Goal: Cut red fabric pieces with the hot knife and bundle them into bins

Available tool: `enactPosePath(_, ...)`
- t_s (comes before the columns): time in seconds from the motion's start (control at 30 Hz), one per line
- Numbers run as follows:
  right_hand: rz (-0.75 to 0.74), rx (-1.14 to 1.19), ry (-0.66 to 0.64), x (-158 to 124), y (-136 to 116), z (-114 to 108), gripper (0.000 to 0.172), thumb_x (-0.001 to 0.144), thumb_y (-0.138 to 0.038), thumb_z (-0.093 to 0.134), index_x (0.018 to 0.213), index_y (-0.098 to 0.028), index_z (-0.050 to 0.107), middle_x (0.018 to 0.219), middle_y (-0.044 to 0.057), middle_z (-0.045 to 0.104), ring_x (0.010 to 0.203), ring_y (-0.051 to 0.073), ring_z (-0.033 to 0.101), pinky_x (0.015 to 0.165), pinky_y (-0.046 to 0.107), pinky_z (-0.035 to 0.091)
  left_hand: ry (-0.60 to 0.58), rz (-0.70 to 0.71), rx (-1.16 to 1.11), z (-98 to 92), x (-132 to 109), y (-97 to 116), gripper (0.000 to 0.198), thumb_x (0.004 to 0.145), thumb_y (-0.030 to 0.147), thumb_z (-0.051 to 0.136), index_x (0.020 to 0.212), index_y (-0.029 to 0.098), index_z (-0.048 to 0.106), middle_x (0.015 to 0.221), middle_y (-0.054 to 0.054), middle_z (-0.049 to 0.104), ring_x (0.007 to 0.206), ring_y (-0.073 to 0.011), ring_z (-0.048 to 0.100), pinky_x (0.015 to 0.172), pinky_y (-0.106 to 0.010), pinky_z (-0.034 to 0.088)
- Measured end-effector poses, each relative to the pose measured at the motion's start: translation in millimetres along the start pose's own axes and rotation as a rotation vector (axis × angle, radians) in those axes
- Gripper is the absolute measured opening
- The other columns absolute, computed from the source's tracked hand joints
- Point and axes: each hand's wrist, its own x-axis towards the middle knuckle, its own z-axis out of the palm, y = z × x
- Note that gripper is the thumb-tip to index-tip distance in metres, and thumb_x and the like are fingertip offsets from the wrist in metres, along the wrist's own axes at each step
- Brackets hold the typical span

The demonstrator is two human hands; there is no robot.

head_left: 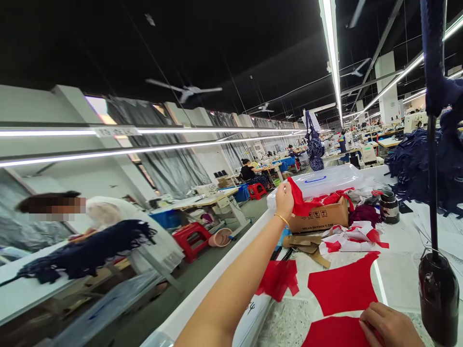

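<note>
My left hand (284,198) is stretched out over the far side of the table, its fingers closed on a red cloth piece (298,198) that hangs beside the cardboard box (314,217). Near the bottom right, my right hand (388,324) rests at the edge of a red cut panel (336,332), fingers bent and together; whether they pinch it is hidden. Another red panel (343,284) lies flat just beyond. Blurred red pieces (280,278) lie left of it, partly behind my left forearm.
A black device on a rod (438,299) stands at the right. Beyond are white and red scraps (352,238), a dark jar (389,207), a clear plastic lid (325,180) and a navy cloth heap (415,164). A person in white leans over a table at left.
</note>
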Motion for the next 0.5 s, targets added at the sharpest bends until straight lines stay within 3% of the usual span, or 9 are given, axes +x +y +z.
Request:
enactPosePath(0.33, 0.14, 0.209, -0.012, 8.9, -10.3, -21.1, 0.026, 0.095, -0.019, 0.042, 0.078, -0.023, 0.062, 0.07, 0.001, 0.065, 0.06, 0.013, 0.063, 0.057, 0.023, 0.047, -0.163, 0.117, 0.034, -47.6, -35.9, 48.0, 0.025, 0.091, 0.036, 0.053, 0.072, 0.021, 0.051, 0.063, 0.005, 0.045, 0.058, -0.0114, 0.04, 0.057, -0.022, 0.034)
enactPosePath(0.5, 0.237, 0.324, -0.049, 9.6, -8.4, -23.5, 0.029, 0.095, -0.029, 0.041, 0.081, -0.024, 0.065, 0.074, 0.003, 0.069, 0.065, 0.016, 0.066, 0.064, 0.027, 0.052, -0.413, 0.149, 0.109, -68.6, -58.0, 69.0, 0.023, 0.09, 0.039, 0.055, 0.076, 0.021, 0.053, 0.058, 0.006, 0.046, 0.051, -0.0108, 0.041, 0.051, -0.022, 0.032)
